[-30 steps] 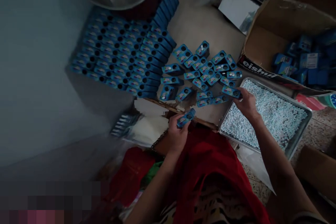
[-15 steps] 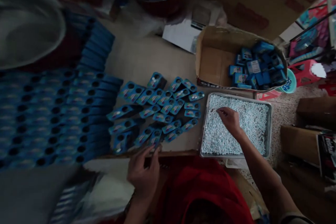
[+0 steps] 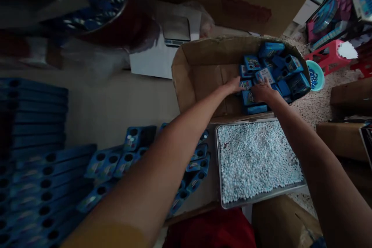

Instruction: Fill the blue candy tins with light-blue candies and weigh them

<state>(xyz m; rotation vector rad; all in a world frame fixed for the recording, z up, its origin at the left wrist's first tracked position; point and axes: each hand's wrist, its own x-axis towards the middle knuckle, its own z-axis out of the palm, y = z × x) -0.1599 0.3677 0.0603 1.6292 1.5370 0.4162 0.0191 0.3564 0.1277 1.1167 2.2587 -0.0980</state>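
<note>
Both my hands are inside a cardboard box (image 3: 200, 85), at the small printed blue boxes piled in its right part. My left hand (image 3: 234, 84) has its fingers on the left side of a small blue box (image 3: 245, 85). From the right, my right hand (image 3: 263, 91) grips another small blue box (image 3: 248, 97) just below it; its fingertips are partly hidden among the boxes. Nearer to me lies a metal tray (image 3: 219, 170) spread with tiny white and pale blue beads (image 3: 258, 159).
Several blue cartons with round holes (image 3: 132, 139) stand on the table, partly behind my left forearm. Stacked blue cartons (image 3: 37, 124) fill the left. A scale (image 3: 176, 33) and a red basin (image 3: 128, 27) are at the back. A turquoise bowl (image 3: 318, 77) sits beyond the box.
My right hand has gone from the bead tray up into the cardboard box. My left hand has moved from the table's front edge to the same box. The view has shifted right.
</note>
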